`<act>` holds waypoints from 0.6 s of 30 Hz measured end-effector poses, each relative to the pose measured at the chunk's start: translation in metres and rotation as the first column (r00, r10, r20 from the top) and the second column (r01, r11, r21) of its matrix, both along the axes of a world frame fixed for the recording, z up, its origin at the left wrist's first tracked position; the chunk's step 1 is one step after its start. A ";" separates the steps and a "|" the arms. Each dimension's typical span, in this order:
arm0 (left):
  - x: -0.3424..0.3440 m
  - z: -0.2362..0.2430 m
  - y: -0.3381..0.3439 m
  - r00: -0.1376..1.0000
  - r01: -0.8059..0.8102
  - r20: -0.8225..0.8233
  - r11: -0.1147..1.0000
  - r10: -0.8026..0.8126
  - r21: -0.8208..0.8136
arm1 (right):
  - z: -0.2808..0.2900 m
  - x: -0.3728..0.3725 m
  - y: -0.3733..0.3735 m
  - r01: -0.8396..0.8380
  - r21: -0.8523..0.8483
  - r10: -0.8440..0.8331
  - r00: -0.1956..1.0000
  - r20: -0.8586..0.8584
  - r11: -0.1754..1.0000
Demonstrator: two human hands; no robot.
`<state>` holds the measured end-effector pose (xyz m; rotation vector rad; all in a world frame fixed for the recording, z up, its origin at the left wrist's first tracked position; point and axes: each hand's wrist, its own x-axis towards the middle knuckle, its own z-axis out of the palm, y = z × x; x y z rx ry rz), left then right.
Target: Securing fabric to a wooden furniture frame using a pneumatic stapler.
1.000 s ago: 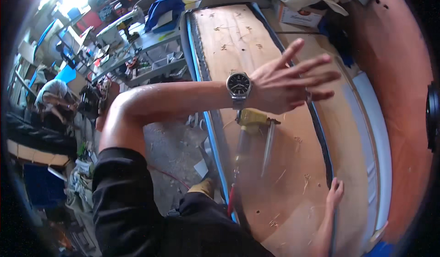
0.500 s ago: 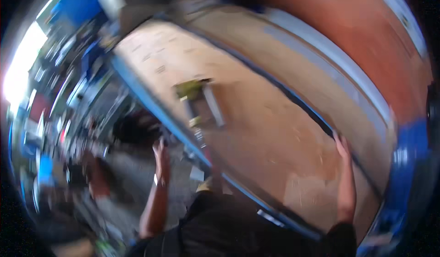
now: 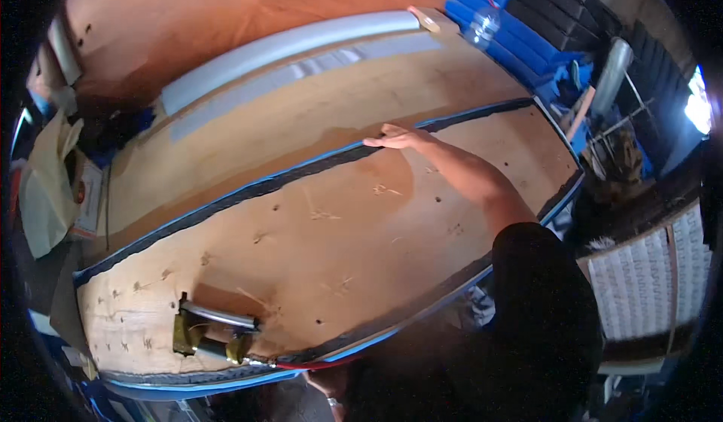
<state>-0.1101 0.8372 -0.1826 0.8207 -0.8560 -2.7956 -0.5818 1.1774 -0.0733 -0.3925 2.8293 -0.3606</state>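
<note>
A long wooden panel (image 3: 361, 234) lies before me, with black and blue material folded over its edges. My right hand (image 3: 399, 137) reaches across and lies on the far edge, fingers stretched to the left. At the near edge, my left hand (image 3: 322, 380) shows only in part by my body; the panel's rim hides its fingers. A pneumatic stapler (image 3: 215, 332) with a silver magazine rests on its side at the panel's near left. Its red hose (image 3: 320, 363) runs over the near edge close to my left hand. Small holes and splintered marks dot the wood.
Behind the panel spreads a wooden tabletop (image 3: 301, 132) with a pale roll (image 3: 294, 53) along its back. A clear plastic bottle (image 3: 483, 24) stands by stacked blue and black foam (image 3: 538, 15). At right are a metal cylinder (image 3: 611, 76) and a spring-patterned frame (image 3: 640, 286).
My view has swung round to the right and the blur is gone. My left hand, before raised apart from the panel, is now at its near edge. My right hand stays at the far edge.
</note>
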 end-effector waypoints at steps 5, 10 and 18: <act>-0.010 0.003 -0.004 0.939 -0.055 0.338 0.997 0.070 -0.052 | 0.032 0.036 -0.025 0.282 -0.045 -0.266 0.939 0.220 0.958; 0.019 0.054 -0.063 0.500 0.819 0.840 -0.429 0.212 -0.380 | 0.056 0.128 -0.157 -0.267 -0.695 0.214 0.963 -0.164 0.668; -0.032 0.186 -0.064 0.815 0.383 0.551 -0.880 0.179 -0.280 | 0.037 0.286 -0.384 -0.782 -0.226 0.729 0.624 -0.283 0.581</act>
